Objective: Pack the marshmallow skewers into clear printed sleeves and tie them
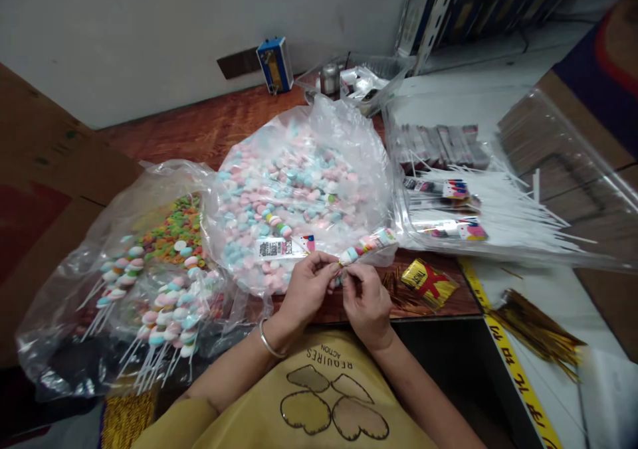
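My left hand [313, 284] is closed in a pinch at the lower end of a marshmallow skewer [367, 244] in a clear printed wrapper, which slants up to the right. Around the wrapper's neck shows a bit of gold twist tie [341, 264]. My right hand [367, 303] pinches right beside it, fingertips meeting those of the left; they partly hide the tie. Just beyond the hands lies a large clear bag [371, 163] of pink, blue and white marshmallows. On that bag rest an unwrapped row of coloured candies [276, 223] and a flat printed wrapper [284, 246].
To the left, another plastic bag [70, 289] holds ring candies [174, 230] and finished marshmallow skewers [169, 313]. At right, a clear tray [403, 223] contains white sticks [513, 203] and stacked wrappers [443, 145]. A twist-tie packet [428, 283] and loose gold ties [538, 329] lie nearer. Cardboard boxes [44, 190] flank the table.
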Motion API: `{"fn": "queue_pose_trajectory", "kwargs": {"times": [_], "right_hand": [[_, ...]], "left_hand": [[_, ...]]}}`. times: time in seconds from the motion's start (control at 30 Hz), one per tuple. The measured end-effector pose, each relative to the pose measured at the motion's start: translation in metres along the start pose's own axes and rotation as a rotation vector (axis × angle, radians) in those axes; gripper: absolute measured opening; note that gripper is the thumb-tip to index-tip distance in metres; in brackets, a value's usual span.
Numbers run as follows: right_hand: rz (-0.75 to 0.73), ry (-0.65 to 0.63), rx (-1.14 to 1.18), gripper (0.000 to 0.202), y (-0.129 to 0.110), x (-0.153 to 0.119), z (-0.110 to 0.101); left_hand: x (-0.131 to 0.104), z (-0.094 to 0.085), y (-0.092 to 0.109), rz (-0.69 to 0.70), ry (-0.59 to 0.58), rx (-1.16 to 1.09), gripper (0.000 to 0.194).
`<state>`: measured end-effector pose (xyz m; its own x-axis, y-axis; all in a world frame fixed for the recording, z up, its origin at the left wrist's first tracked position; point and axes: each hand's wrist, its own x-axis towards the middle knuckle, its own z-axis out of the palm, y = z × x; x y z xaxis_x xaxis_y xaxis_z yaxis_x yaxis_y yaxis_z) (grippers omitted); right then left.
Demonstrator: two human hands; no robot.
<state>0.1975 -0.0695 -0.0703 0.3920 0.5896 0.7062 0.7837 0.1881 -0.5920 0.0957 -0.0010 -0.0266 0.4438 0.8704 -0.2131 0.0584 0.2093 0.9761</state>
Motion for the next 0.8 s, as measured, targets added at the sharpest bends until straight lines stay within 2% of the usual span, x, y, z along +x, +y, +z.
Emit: {"fn": "queue_pose_trajectory", "kwargs": {"times": [0.07, 0.2, 0.33, 0.6, 0.67, 0.8], "right_hand": [[-0.014, 0.001, 0.001, 0.010, 0.003, 0.000, 0.004], [0.116, -0.015, 0.077, 0.007, 0.003, 0.003, 0.003], [0.214, -0.069, 0.174, 0.003, -0.003, 0.008, -0.002], [0.342, -0.109, 0.285, 0.012, -0.007, 0.013, -0.006], [0.416, -0.140, 0.345, 0.013, -0.006, 0.013, -0.006], [0.486, -0.127, 0.401, 0.015, -0.001, 0.015, -0.005]], "left_hand": [[0.004, 0.003, -0.002, -0.106, -0.002, -0.190, 0.025], [0.009, 0.006, -0.007, -0.119, 0.031, -0.315, 0.031], [0.009, 0.005, -0.010, -0.076, 0.042, -0.263, 0.031], [0.000, 0.002, -0.010, 0.080, 0.096, -0.039, 0.019], [0.001, 0.003, -0.009, 0.058, 0.086, -0.118, 0.021], [0.004, 0.008, -0.009, -0.081, 0.014, -0.481, 0.033]]}}
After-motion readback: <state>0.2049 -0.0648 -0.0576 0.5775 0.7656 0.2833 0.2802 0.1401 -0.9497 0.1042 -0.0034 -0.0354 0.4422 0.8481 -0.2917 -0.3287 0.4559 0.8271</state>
